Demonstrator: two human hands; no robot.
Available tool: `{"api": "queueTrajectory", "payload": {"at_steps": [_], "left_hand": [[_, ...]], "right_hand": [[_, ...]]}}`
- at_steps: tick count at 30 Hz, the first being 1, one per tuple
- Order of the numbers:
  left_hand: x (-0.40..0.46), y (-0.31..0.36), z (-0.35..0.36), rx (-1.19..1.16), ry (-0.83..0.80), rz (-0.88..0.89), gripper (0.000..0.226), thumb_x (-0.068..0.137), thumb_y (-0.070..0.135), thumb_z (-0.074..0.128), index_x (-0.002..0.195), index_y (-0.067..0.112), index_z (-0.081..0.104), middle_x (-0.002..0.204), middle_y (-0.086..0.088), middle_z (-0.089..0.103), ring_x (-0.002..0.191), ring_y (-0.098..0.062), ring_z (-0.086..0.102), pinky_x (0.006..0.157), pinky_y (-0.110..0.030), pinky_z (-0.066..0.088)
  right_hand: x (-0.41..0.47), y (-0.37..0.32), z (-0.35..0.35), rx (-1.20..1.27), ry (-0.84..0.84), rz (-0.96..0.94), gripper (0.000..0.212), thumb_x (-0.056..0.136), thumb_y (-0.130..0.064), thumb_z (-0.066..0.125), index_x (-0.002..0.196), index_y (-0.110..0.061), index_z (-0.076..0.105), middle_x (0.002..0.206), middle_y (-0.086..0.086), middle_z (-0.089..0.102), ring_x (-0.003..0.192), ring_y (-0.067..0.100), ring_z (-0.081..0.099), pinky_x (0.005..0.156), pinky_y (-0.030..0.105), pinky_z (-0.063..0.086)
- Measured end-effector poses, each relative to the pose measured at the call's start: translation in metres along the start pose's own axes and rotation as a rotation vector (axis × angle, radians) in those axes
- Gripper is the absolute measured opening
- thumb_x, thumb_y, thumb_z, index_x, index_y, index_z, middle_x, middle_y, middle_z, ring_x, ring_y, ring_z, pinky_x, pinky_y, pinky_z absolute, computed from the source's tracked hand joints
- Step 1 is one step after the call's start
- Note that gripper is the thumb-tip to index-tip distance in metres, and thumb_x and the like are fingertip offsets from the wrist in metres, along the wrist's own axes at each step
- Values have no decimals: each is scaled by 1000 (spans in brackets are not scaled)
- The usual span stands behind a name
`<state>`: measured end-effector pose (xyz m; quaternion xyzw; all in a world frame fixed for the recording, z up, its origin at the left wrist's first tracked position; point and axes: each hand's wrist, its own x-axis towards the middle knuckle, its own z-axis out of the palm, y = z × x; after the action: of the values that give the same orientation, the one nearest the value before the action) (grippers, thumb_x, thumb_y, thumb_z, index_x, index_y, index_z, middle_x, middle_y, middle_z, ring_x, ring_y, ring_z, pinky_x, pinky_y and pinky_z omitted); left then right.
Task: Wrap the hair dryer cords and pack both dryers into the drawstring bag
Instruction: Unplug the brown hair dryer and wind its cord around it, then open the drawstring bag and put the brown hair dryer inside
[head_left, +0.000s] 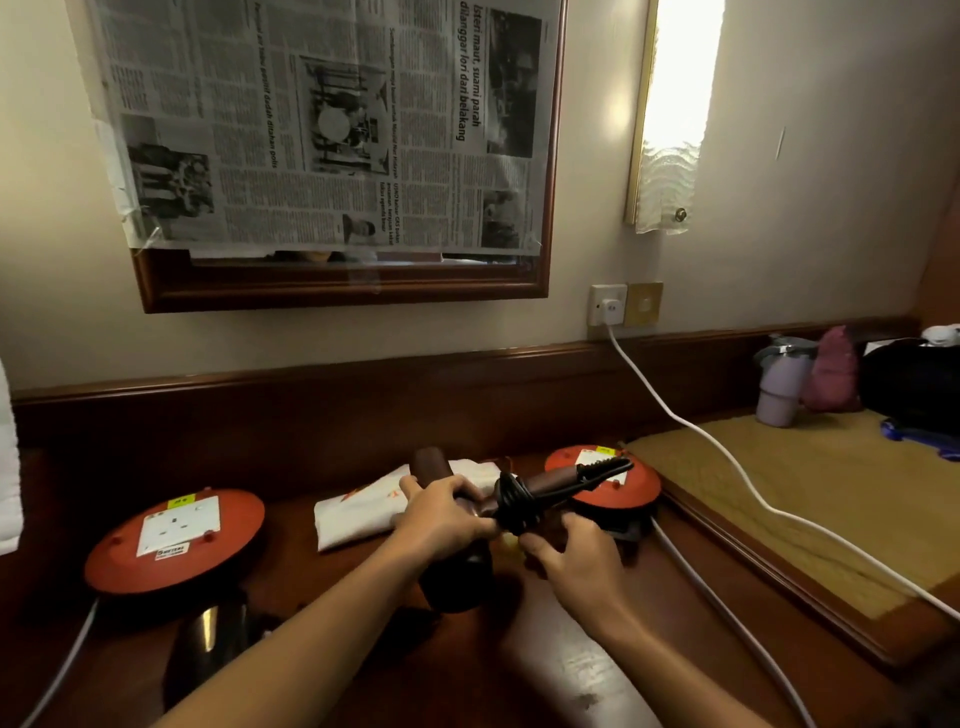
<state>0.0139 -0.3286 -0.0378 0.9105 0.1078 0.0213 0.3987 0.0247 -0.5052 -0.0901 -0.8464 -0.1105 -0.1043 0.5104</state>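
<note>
I hold a brown hair dryer (553, 484) above the dark wooden desk, its handle pointing right. A black cord (513, 500) is coiled around the handle. My left hand (441, 517) grips the dryer where barrel and handle meet. Just below the coil, the fingers of my right hand (569, 556) pinch the cord. Behind my hands a white drawstring bag (363, 512) lies flat on the desk. A dark shiny object (208, 642) at the lower left may be the second dryer; I cannot tell for sure.
Two orange extension reels sit on the desk, one at the left (174, 538) and one at the right (639, 480). A white cable (727, 457) runs from the wall socket (607, 306) across a woven mat (810, 499). A lilac bottle (779, 389) and a black bag (909, 384) stand far right.
</note>
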Motion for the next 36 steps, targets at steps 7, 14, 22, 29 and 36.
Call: {"api": "queueTrajectory", "payload": {"at_steps": [7, 14, 22, 29, 36], "left_hand": [[-3, -7, 33, 119, -39, -13, 50, 65, 54, 81, 108, 38, 62, 132, -2, 16, 121, -40, 41, 105, -33, 36], [-4, -9, 60, 201, -52, 29, 47, 74, 45, 71, 118, 40, 58, 150, -12, 11, 134, -44, 29, 109, -40, 32], [-10, -6, 73, 254, -73, 4, 63, 82, 42, 70, 139, 40, 44, 155, -11, -5, 128, -48, 33, 109, -43, 35], [-5, -12, 74, 253, -69, -19, 88, 82, 58, 65, 153, 38, 17, 160, -10, -6, 136, -50, 26, 110, -49, 32], [-1, -19, 70, 230, -58, -16, 82, 89, 61, 55, 154, 34, 13, 161, -9, 0, 138, -48, 28, 111, -49, 31]], "right_hand": [[-7, 45, 3, 160, -37, 162, 34, 64, -45, 73, 83, -16, 71, 78, -1, 76, 76, 18, 74, 76, 55, 58], [-10, 67, -2, 197, -67, 278, 36, 57, -38, 69, 80, -10, 72, 77, 5, 77, 80, 29, 75, 79, 59, 57], [-15, 60, -18, -219, -98, 248, 37, 76, -50, 64, 63, -16, 65, 63, -2, 69, 63, 17, 67, 61, 44, 56], [-3, 27, -41, -618, 10, -150, 12, 91, -40, 61, 84, -31, 64, 89, -8, 67, 87, 15, 64, 71, 34, 54], [9, 32, -31, -626, -138, -280, 31, 95, -37, 59, 123, -25, 61, 120, -7, 62, 115, 15, 54, 99, 37, 44]]}}
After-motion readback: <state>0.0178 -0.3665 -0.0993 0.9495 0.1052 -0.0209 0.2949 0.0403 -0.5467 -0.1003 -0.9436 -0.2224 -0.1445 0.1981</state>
